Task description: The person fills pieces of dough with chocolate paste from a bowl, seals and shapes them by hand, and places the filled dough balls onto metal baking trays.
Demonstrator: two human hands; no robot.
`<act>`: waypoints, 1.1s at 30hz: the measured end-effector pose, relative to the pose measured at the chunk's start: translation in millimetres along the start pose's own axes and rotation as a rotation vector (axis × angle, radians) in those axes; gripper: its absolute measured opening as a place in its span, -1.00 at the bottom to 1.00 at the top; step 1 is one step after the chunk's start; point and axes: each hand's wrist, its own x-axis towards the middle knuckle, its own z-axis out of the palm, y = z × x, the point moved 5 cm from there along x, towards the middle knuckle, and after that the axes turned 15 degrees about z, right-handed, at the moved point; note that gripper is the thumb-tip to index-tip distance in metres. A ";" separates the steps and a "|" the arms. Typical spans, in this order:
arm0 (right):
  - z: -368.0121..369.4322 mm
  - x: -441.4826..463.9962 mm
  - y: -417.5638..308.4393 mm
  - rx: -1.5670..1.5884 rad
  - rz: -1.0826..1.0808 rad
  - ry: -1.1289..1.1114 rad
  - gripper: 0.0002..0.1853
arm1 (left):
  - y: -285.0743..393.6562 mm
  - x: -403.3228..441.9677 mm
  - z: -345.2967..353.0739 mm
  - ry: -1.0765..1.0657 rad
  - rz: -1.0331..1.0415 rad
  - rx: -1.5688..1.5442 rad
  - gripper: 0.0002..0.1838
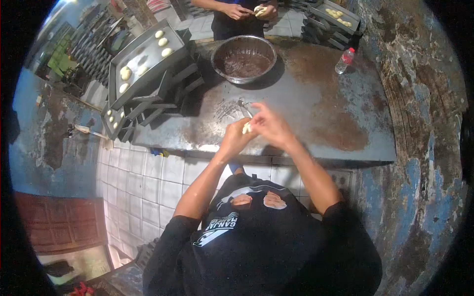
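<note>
in the head view, a small piece of pale dough [247, 128] is held in front of the body, above the near edge of the worktop [306, 106]. it is clasped by the left hand [234, 137], whose fingers are curled about it. the right hand [270, 127] is brought close against the same dough, with some fingers spread and raised; it is blurred, so whether the dough is also pinched by that grip cannot be told. just beyond the hands, a spoon [244, 107] is laid on the worktop. toward the middle of the far edge, a wide metal bowl [242, 80] is placed, partly filled with a dark brown mass [246, 64]. near the far right corner, a clear bottle [344, 62] with a red cap and label is seen. at the left edge, a metal tray [141, 52] is propped on a stack of trays, and pale dough rounds [167, 52] are spread over it. past the far right corner, more dough pieces [337, 17] are carried by another tray. behind the bowl, a pale lump [260, 10] is held by the hands of another person [237, 24].
</note>
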 end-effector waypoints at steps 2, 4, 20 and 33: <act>15.4 -15.3 -28.2 -0.313 -0.288 -0.005 -0.43 | -23.4 -3.3 -0.2 0.067 0.098 -0.079 -0.66; 9.5 -12.2 -31.6 -0.152 -0.335 0.133 -0.42 | 15.8 -11.6 -23.5 0.164 0.073 -0.128 -0.60; 108.5 40.9 -89.3 0.100 -0.561 0.093 -0.39 | -40.2 -44.7 -122.9 0.561 0.004 -0.743 -0.39; 295.7 199.7 -208.9 0.237 0.244 -0.479 -0.65 | -121.6 -33.8 -323.9 0.865 0.228 -1.039 -0.41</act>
